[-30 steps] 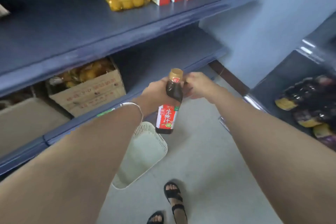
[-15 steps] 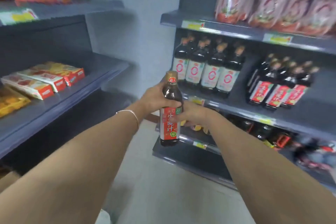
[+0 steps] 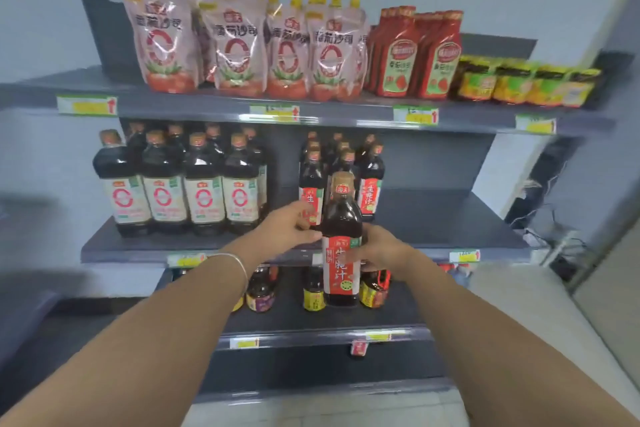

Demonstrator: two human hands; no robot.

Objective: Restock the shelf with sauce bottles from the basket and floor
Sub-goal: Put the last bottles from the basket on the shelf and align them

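Observation:
A dark sauce bottle (image 3: 341, 218) with a gold cap and a red label stands upright in the air in front of the middle shelf (image 3: 433, 222). My right hand (image 3: 384, 250) grips it at the label from the right. My left hand (image 3: 284, 229) is at its left shoulder with fingers spread, only the fingertips touching the glass. Right behind it on the shelf stand several matching red-label bottles (image 3: 370, 180). The basket is out of view.
Larger white-label sauce bottles (image 3: 204, 184) fill the shelf's left part; its right part is bare board. Sauce pouches (image 3: 235, 45), ketchup bottles (image 3: 415, 52) and jars (image 3: 526, 83) sit on the top shelf. Small bottles (image 3: 259, 291) stand on the shelf below. Cables (image 3: 550, 236) hang at right.
The view swung from the floor and basket up to the sauce shelf. The bottle moved toward the red-label row. My left hand let go of the neck and opened beside the bottle.

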